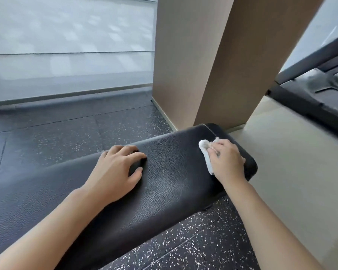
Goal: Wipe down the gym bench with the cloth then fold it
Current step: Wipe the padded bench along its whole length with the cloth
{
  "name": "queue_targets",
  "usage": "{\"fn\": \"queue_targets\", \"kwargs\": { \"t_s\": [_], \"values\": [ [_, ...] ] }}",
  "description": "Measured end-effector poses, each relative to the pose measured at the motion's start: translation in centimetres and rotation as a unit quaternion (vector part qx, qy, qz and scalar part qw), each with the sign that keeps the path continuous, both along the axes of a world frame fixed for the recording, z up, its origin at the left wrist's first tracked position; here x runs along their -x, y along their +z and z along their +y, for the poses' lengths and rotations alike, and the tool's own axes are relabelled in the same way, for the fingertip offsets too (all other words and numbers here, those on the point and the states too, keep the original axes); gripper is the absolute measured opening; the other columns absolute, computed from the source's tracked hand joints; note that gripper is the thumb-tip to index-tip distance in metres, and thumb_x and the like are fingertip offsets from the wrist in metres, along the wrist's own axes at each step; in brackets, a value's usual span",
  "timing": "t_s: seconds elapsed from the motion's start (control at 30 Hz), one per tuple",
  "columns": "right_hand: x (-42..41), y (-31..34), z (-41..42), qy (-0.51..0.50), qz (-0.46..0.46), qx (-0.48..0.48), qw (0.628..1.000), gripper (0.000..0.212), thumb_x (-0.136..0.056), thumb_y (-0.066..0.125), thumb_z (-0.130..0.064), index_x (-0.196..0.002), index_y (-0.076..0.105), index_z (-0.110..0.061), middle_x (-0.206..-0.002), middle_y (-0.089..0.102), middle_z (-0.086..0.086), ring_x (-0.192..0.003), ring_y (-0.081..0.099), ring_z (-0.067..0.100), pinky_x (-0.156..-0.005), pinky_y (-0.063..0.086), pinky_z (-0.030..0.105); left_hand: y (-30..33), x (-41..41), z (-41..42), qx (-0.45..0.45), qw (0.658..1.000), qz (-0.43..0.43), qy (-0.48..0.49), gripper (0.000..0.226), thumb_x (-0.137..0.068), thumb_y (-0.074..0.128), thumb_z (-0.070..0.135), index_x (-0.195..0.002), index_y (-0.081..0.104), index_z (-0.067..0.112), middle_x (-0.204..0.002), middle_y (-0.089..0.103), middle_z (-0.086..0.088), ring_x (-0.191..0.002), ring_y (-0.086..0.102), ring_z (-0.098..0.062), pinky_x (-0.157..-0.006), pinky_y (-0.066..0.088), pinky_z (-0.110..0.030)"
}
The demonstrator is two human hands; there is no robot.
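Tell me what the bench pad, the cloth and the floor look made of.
Bench pad: black leather or vinyl, pebbled grain, slight sheen. Cloth: white terry-like fabric, fuzzy surface. Floor: dark, probably rubber, matte with pale speckles.

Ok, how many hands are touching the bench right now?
2: the left hand rests on the black padded leather bench; the right hand presses the white cloth near its end.

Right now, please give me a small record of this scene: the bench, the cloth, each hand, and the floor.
bench: black padded bench, runs from lower left to upper right
cloth: white cloth, bunched near the far end of the bench
right hand: right hand presses the cloth on the bench
left hand: left hand rests on the bench, holds nothing
floor: dark speckled floor
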State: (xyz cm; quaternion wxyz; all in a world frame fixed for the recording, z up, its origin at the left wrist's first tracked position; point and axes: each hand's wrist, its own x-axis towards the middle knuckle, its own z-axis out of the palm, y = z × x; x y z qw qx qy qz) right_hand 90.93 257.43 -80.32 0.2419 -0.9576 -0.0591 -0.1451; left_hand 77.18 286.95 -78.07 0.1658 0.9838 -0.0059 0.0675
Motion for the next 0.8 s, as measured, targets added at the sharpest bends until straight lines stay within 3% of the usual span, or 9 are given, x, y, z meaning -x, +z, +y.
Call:
{"fn": "queue_targets", "kwargs": {
  "t_s": [0.1, 0.23, 0.33, 0.43, 0.53, 0.6, 0.67, 0.8],
  "values": [
    [-2.3, 0.9, 4.1, 0.034, 0.031, 0.03, 0.998, 0.029, -0.103, 0.052, -0.025, -0.119, 0.075, -0.016, -0.139, 0.06, 0.001, -0.127, 0.05, 0.027, -0.101, 0.043, 0.041, -0.7, 0.3, 0.1, 0.03, 0.999, -0.009, 0.001, 0.048, -0.092, 0.044, 0.052, -0.138, 0.06, 0.047, -0.147, 0.053, 0.019, -0.136, 0.044, -0.017, -0.117, 0.034, -0.044],
    [-2.2, 2.0, 10.5, 0.127, 0.053, 0.016, 0.99, 0.03, -0.103, 0.051, -0.024, -0.117, 0.076, -0.015, -0.135, 0.061, 0.005, -0.128, 0.05, 0.025, -0.106, 0.032, 0.03, -1.0, 0.4, 0.6, 0.054, 0.998, -0.016, -0.006, 0.048, -0.092, 0.047, 0.053, -0.137, 0.061, 0.047, -0.148, 0.053, 0.021, -0.139, 0.043, -0.013, -0.12, 0.032, -0.044],
    [3.1, 1.0, 12.1, 0.254, 0.023, -0.008, 0.967, 0.024, -0.099, 0.057, -0.025, -0.112, 0.077, -0.019, -0.127, 0.064, -0.004, -0.118, 0.053, 0.02, -0.104, 0.033, 0.031, -1.0, 0.7, 1.0, 0.082, 0.996, -0.029, -0.016, 0.043, -0.09, 0.054, 0.046, -0.13, 0.069, 0.04, -0.143, 0.059, 0.018, -0.138, 0.048, -0.013, -0.119, 0.036, -0.044],
    [6.1, 0.2, 8.2, 0.353, 0.014, -0.027, 0.935, 0.022, -0.097, 0.059, -0.033, -0.113, 0.074, -0.029, -0.124, 0.061, -0.018, -0.116, 0.053, 0.009, -0.106, 0.035, 0.019, -1.2, 1.0, 1.8, 0.105, 0.993, -0.045, -0.012, 0.032, -0.091, 0.064, 0.033, -0.121, 0.074, 0.037, -0.137, 0.063, 0.017, -0.132, 0.052, -0.011, -0.116, 0.036, -0.031],
    [2.1, 0.5, 3.2, 0.276, 0.016, -0.01, 0.961, 0.02, -0.098, 0.064, -0.031, -0.113, 0.076, -0.029, -0.125, 0.064, -0.017, -0.118, 0.057, 0.012, -0.107, 0.043, 0.028, -1.4, 0.9, 1.8, 0.111, 0.992, -0.053, -0.013, 0.03, -0.09, 0.071, 0.021, -0.117, 0.076, 0.034, -0.134, 0.065, 0.016, -0.13, 0.054, -0.011, -0.114, 0.033, -0.025],
    [-2.5, 1.4, 2.0, 0.167, 0.029, 0.0, 0.986, 0.021, -0.097, 0.067, -0.024, -0.115, 0.078, -0.022, -0.127, 0.067, -0.007, -0.118, 0.06, 0.021, -0.105, 0.044, 0.036, -1.3, 0.9, 1.8, 0.113, 0.992, -0.059, -0.017, 0.03, -0.089, 0.064, 0.027, -0.116, 0.077, 0.033, -0.133, 0.066, 0.014, -0.129, 0.055, -0.013, -0.115, 0.036, -0.029],
    [-5.9, 1.9, 3.3, 0.094, 0.044, 0.008, 0.995, 0.024, -0.099, 0.062, -0.023, -0.118, 0.077, -0.018, -0.134, 0.064, 0.0, -0.124, 0.057, 0.026, -0.104, 0.04, 0.031, -1.0, 0.9, 1.7, 0.119, 0.991, -0.061, -0.018, 0.034, -0.085, 0.059, 0.034, -0.114, 0.077, 0.034, -0.131, 0.066, 0.016, -0.127, 0.056, -0.013, -0.114, 0.041, -0.036],
    [-4.8, 1.8, 10.6, 0.132, 0.057, 0.013, 0.99, 0.029, -0.101, 0.055, -0.024, -0.118, 0.077, -0.018, -0.135, 0.065, 0.006, -0.128, 0.054, 0.028, -0.108, 0.039, 0.035, -0.8, 0.6, 2.0, 0.128, 0.989, -0.065, -0.017, 0.032, -0.084, 0.059, 0.037, -0.11, 0.077, 0.039, -0.128, 0.066, 0.022, -0.123, 0.057, -0.011, -0.109, 0.046, -0.046]
  ]
}}
